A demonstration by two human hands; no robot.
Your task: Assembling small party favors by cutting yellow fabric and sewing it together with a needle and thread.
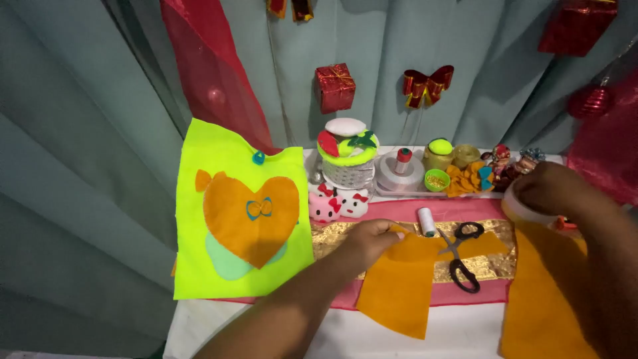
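Left hand (367, 240) fingers pinch the orange felt (399, 282) on the worktop (345, 336) beside the scissors (460, 256), while right hand (551, 189) fingers curl around a tape roll (522, 209).

— That orange sheet of matt felt cloth (399, 289) at lower centre, is it fuzzy?
— Soft, no shine. The black-handled scissors (458, 256) show glossy plastic loops; the gold strip (495, 266) beneath glitters like foil.
— And the yellow-green felt panel (199, 266) at left?
— Matt too.
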